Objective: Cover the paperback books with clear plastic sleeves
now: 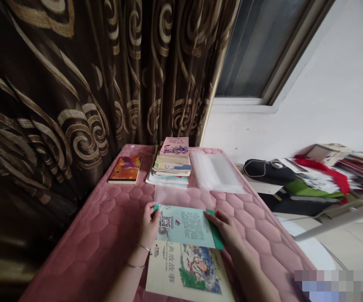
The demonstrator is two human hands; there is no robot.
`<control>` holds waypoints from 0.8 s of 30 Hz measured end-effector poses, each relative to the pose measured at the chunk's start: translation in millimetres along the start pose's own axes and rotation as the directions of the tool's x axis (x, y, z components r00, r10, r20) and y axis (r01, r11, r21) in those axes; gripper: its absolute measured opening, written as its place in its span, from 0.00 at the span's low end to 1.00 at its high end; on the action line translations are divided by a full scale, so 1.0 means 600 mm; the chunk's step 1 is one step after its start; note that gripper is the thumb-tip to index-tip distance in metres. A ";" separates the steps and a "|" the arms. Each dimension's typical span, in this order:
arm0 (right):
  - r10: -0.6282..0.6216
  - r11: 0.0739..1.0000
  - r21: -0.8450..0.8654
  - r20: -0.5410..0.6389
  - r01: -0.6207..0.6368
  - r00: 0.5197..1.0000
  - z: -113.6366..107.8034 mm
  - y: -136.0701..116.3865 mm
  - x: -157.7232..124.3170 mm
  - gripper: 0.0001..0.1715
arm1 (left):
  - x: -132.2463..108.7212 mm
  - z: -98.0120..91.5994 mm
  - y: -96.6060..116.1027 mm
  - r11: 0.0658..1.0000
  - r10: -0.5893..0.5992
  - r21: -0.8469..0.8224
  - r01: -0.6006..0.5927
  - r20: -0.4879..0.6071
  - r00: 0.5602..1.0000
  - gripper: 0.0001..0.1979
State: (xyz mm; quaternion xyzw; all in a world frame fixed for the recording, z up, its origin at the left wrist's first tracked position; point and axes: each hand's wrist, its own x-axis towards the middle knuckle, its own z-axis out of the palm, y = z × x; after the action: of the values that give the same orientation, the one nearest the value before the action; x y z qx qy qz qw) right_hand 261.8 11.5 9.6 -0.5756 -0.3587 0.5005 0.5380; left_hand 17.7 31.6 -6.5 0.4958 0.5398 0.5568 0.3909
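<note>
A book (187,228) lies spread before me, its upper part pale blue-green with small print and a QR code. The cream lower part (164,268) carries a large title and a colourful picture of a figure. My left hand (150,222) pinches the upper left corner of the book, where a bit of green shows. On the right side, my right hand (227,230) grips the green edge, thumb on top. A clear plastic sheet (183,196) extends beyond the book's far edge; whether the book is inside it I cannot tell.
Beyond my hands sit a stack of books (171,165), an orange and purple book (125,170) and a pile of clear plastic covers (217,172). All rest on a pink quilted surface (105,235). A patterned curtain (90,84) hangs left; a cluttered shelf (313,176) stands right.
</note>
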 end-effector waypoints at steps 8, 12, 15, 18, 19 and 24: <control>0.085 0.990 0.112 0.058 -0.091 0.995 -0.001 -0.007 -0.005 0.23 | -0.001 0.001 -0.001 0.999 -0.016 -0.033 0.015 -0.007 1.000 0.15; 0.086 0.988 0.122 0.065 -0.094 0.994 -0.005 -0.004 -0.003 0.20 | -0.001 0.001 -0.001 0.999 -0.016 -0.049 0.016 0.002 1.000 0.15; 0.100 0.986 0.128 0.077 -0.110 0.992 -0.007 0.000 0.000 0.19 | -0.003 0.001 0.003 0.999 -0.020 -0.048 0.020 0.012 1.000 0.14; 0.077 0.991 0.102 0.051 -0.081 0.996 -0.005 -0.001 0.001 0.19 | -0.003 0.001 0.006 0.999 -0.023 -0.044 0.023 0.012 1.000 0.13; 0.056 0.995 0.079 0.030 -0.059 0.998 -0.004 -0.001 0.000 0.19 | -0.002 0.000 0.006 0.999 -0.022 -0.038 0.022 0.010 1.000 0.13; -0.038 0.997 -0.068 -0.020 0.036 0.999 0.002 -0.004 -0.004 0.20 | 0.003 -0.003 0.002 0.999 -0.034 -0.015 0.035 0.015 0.999 0.12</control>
State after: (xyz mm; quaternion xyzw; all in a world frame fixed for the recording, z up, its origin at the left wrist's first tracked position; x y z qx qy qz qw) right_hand 260.5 10.0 12.5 -0.5922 -0.3804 0.4717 0.5311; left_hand 15.6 32.7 -4.7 0.4875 0.5413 0.5504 0.4080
